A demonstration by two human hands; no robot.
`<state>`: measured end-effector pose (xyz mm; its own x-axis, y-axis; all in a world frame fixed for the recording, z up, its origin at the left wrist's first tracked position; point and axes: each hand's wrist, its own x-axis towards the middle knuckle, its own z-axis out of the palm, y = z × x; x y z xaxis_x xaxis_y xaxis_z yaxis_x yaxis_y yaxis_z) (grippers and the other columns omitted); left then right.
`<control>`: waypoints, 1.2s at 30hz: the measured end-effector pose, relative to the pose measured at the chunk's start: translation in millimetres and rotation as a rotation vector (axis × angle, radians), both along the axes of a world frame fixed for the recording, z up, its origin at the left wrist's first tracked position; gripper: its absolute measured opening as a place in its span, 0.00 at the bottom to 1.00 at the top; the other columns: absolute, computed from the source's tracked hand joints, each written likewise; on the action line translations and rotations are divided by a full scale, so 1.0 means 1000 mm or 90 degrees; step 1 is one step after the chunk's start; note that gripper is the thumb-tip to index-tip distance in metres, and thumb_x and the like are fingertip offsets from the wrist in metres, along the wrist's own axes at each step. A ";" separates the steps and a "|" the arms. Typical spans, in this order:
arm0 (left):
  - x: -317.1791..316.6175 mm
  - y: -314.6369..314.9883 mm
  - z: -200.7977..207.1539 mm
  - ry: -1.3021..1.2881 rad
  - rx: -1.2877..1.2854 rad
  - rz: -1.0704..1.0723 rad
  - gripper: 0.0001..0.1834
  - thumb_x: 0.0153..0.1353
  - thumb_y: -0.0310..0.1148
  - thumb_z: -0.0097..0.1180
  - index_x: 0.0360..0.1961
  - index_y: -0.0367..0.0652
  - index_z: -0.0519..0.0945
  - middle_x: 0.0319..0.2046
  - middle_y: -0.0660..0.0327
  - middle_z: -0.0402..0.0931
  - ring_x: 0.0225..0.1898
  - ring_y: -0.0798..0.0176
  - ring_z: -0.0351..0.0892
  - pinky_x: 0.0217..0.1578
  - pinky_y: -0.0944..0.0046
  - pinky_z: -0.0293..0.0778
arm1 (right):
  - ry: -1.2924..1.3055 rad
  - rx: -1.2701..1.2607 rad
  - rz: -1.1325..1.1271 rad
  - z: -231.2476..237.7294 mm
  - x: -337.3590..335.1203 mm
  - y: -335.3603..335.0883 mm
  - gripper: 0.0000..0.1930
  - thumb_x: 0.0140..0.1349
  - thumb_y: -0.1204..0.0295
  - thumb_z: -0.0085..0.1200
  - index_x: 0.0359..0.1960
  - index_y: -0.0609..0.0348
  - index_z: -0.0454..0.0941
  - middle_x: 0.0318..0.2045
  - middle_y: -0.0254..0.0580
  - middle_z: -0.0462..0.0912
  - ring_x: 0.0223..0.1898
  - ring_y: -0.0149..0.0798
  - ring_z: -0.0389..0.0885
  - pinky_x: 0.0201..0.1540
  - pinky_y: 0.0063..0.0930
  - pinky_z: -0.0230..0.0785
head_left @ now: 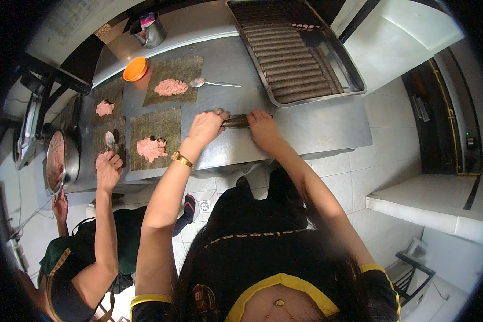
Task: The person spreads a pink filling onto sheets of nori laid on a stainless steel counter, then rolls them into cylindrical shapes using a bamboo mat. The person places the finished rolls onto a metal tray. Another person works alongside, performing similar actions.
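Both my hands grip a dark seaweed roll (236,121) lying crosswise on the steel table. My left hand (205,126) is closed round its left end, and my right hand (263,129) round its right end, so only the middle shows. To the left lie seaweed sheets, one of them a flat sheet (172,126) bearing a heap of pink filling (151,149). Behind it another sheet (190,65) carries a pink mound (170,87). A metal spoon (214,83) rests beside that mound. Beyond my right hand, a large metal tray (327,99) holds many finished-looking rolls (284,53) side by side.
At my left a co-worker's hand (109,170) holds a spoon (110,140) over a sheet; their other hand (60,206) touches a metal bowl (71,161) of pink filling. An orange bowl (135,69) and a metal pitcher (154,35) stand farther back. The steel table's front edge (327,153) is close.
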<state>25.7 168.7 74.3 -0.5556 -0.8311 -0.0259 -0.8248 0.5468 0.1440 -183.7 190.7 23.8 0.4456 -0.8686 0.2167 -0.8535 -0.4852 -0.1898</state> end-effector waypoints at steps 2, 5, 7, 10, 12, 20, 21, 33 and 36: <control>-0.001 0.000 0.002 -0.010 0.012 0.004 0.19 0.52 0.32 0.61 0.47 0.48 0.79 0.43 0.55 0.80 0.39 0.48 0.81 0.40 0.52 0.78 | -0.017 0.002 -0.029 -0.001 -0.012 0.004 0.14 0.56 0.75 0.49 0.44 0.66 0.75 0.45 0.51 0.76 0.50 0.49 0.75 0.54 0.39 0.68; -0.003 0.001 0.010 -0.022 0.036 0.011 0.19 0.52 0.31 0.61 0.47 0.49 0.79 0.41 0.55 0.81 0.40 0.49 0.81 0.40 0.51 0.77 | -0.039 0.010 -0.055 -0.004 -0.026 0.010 0.16 0.54 0.74 0.57 0.45 0.66 0.75 0.45 0.50 0.75 0.49 0.51 0.74 0.54 0.40 0.68; -0.002 0.001 0.009 0.000 0.034 0.004 0.20 0.51 0.32 0.62 0.48 0.49 0.79 0.40 0.55 0.81 0.40 0.48 0.81 0.40 0.51 0.77 | -0.035 0.041 -0.062 0.000 -0.028 0.011 0.17 0.53 0.74 0.58 0.45 0.66 0.75 0.44 0.50 0.75 0.49 0.52 0.74 0.53 0.40 0.68; -0.002 -0.001 0.011 0.009 0.051 -0.005 0.20 0.51 0.32 0.63 0.48 0.49 0.79 0.40 0.55 0.81 0.40 0.48 0.81 0.41 0.51 0.77 | -0.051 0.047 -0.073 0.000 -0.029 0.011 0.17 0.52 0.74 0.59 0.44 0.66 0.75 0.44 0.50 0.75 0.48 0.52 0.74 0.53 0.41 0.68; -0.003 0.001 0.015 0.020 0.049 0.004 0.17 0.50 0.31 0.64 0.44 0.48 0.80 0.39 0.57 0.81 0.40 0.50 0.82 0.41 0.53 0.77 | -0.054 0.047 -0.070 0.000 -0.029 0.010 0.17 0.52 0.73 0.59 0.44 0.65 0.75 0.44 0.50 0.75 0.48 0.52 0.74 0.53 0.41 0.68; 0.029 -0.006 0.017 0.144 0.138 0.033 0.25 0.46 0.32 0.68 0.47 0.44 0.76 0.42 0.54 0.79 0.45 0.49 0.79 0.45 0.53 0.75 | -0.062 0.055 -0.066 -0.002 -0.031 0.009 0.13 0.52 0.74 0.54 0.40 0.66 0.75 0.44 0.53 0.76 0.50 0.54 0.74 0.53 0.44 0.68; 0.038 -0.006 0.017 0.167 0.131 0.032 0.25 0.45 0.32 0.68 0.47 0.44 0.75 0.43 0.53 0.79 0.45 0.48 0.79 0.45 0.53 0.75 | -0.063 0.093 -0.074 0.010 -0.028 0.011 0.13 0.52 0.75 0.53 0.40 0.66 0.76 0.44 0.53 0.76 0.50 0.54 0.74 0.53 0.44 0.68; 0.038 0.002 -0.004 0.077 0.041 0.029 0.21 0.44 0.31 0.69 0.43 0.44 0.81 0.41 0.57 0.80 0.51 0.52 0.76 0.54 0.58 0.68 | 0.002 0.088 -0.067 0.011 -0.030 0.010 0.19 0.49 0.74 0.60 0.44 0.64 0.76 0.46 0.49 0.75 0.48 0.52 0.74 0.51 0.43 0.69; 0.038 0.003 -0.011 0.060 0.029 0.049 0.20 0.44 0.31 0.69 0.41 0.45 0.82 0.40 0.58 0.80 0.50 0.53 0.76 0.53 0.58 0.69 | 0.049 0.089 -0.036 0.013 -0.030 0.005 0.19 0.49 0.74 0.60 0.45 0.64 0.76 0.47 0.49 0.75 0.48 0.53 0.74 0.51 0.43 0.70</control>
<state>64.1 171.3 63.7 -0.4924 -0.8702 -0.0154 -0.8453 0.4739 0.2469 -213.8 195.9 36.9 0.4058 -0.9120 0.0592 -0.8934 -0.4095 -0.1846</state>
